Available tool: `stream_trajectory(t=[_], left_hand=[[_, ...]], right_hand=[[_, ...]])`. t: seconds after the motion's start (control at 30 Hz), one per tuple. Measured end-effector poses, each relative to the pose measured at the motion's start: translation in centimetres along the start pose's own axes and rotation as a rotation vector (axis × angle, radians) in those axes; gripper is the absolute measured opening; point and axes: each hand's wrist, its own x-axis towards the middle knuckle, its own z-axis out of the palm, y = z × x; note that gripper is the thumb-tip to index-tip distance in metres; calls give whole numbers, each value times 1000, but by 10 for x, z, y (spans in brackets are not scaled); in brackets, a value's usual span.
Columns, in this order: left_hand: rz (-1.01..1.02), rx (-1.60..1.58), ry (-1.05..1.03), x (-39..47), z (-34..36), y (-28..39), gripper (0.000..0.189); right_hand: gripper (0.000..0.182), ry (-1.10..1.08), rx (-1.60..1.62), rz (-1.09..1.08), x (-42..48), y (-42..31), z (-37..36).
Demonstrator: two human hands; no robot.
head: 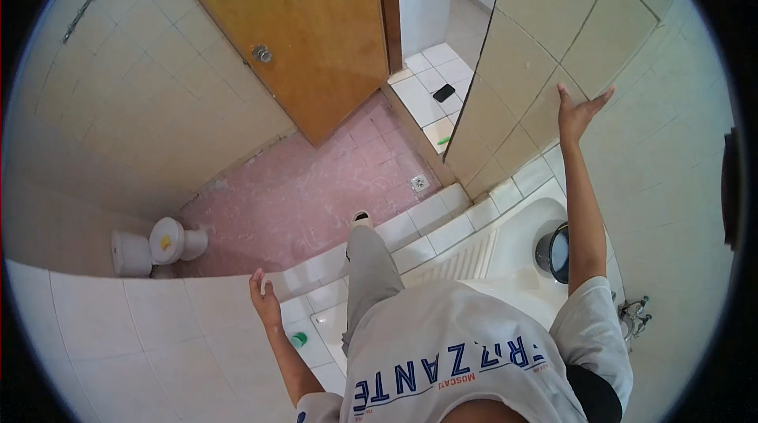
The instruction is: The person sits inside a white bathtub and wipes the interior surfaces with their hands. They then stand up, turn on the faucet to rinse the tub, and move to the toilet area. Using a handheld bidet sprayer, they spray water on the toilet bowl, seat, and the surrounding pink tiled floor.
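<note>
My right hand [577, 118] is raised with thumb and fingers spread against the beige tiled wall [536, 62], holding nothing. Low on the left, my left hand [266, 301] is empty with its fingers apart, close to the edge of the white tiled wall [148, 316]; whether it touches is unclear. Below my right forearm, a dark bucket [542, 254] with what looks like water stands in the white bathtub [527, 219]. One leg in grey trousers [370, 269] extends over the white tiled ledge [414, 222], its slippered foot [360, 220] by the pink floor.
A wooden door [296, 26] stands ajar above the pink tiled floor [308, 192], which has a drain [419, 182]. Past the threshold lies a black phone [443, 93]. A toilet [131, 254] is far left. A green-capped bottle [299, 339] and metal taps [633, 316] flank me.
</note>
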Motion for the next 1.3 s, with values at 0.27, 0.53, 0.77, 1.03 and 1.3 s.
stream_trajectory(t=[0.27, 0.53, 0.77, 1.03, 1.3], left_hand=[[196, 772, 161, 101, -88, 31, 44], [-159, 1883, 350, 185, -210, 16, 54], [-392, 2203, -181, 177, -220, 31, 50], [-156, 2282, -231, 172, -259, -9, 53], [-217, 2489, -334, 181, -243, 19, 63]], right_hand=[[82, 366, -511, -422, 18, -54, 44], [51, 115, -1053, -618, 126, -95, 126], [51, 66, -1277, -514, 131, -83, 140], [52, -91, -1447, -328, 133, -95, 140], [52, -38, -1317, -390, 133, -77, 145]])
